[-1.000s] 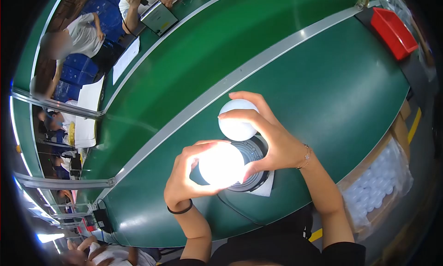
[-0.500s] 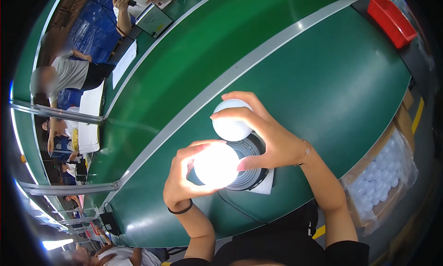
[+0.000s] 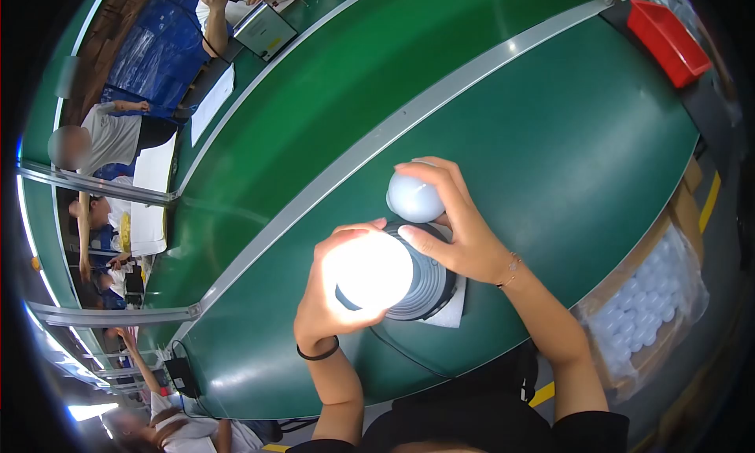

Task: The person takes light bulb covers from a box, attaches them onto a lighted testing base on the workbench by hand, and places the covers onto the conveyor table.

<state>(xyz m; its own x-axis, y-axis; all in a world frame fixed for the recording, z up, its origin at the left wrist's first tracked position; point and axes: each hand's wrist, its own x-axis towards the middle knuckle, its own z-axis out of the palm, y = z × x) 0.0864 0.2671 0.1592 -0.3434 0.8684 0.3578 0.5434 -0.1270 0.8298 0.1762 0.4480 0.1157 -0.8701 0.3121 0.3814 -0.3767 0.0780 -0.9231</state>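
A brightly glowing white globe (image 3: 370, 270) is held in my left hand (image 3: 318, 296), its fingers curved round the left side; glare hides its detail. My right hand (image 3: 464, 225) grips an unlit white globe (image 3: 414, 197) above and right of it, with the thumb apart over the dark device. Under both hands stands this round, dark grey ringed device (image 3: 429, 288), partly covered by the glowing globe. A white pad (image 3: 448, 313) shows beneath the device's lower right side, and a black cable (image 3: 399, 351) runs from it over the green table (image 3: 550, 162).
A box lined with clear plastic, full of white globes (image 3: 637, 315), stands at the lower right. The red bin (image 3: 668, 44) is at the upper right. A metal rail (image 3: 346, 162) crosses beyond my hands. Several people are on the left, one near a metal box (image 3: 265, 32).
The unlit globe in my right hand has moved right and turned duller, away from the glowing one. My right thumb has left the glowing globe. My left hand has shifted slightly right.
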